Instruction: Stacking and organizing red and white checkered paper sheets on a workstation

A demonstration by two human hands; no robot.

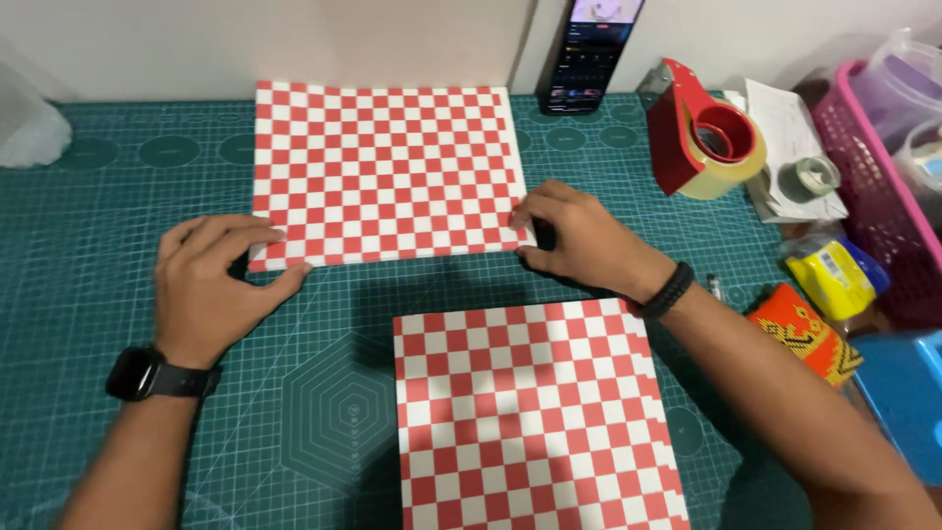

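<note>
Head view: left hand [206, 285] and right hand [579, 240] pinched the far checkered sheet's [383, 172] near corners; uneven pull risked skewing it.

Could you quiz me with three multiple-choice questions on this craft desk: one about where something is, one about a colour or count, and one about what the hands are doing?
1. Where is the tape dispenser?
A. right of the far sheet
B. on the near sheet
C. left of the mat

2. How many checkered sheets lie on the cutting mat?
A. one
B. two
C. four

3. What are the hands doing?
A. holding scissors
B. resting in the basket
C. pinching the far sheet's near corners

Answers:
1 A, it stands right of the far sheet.
2 B, the far sheet and the near sheet.
3 C, left hand and right hand each grip a corner.
</note>
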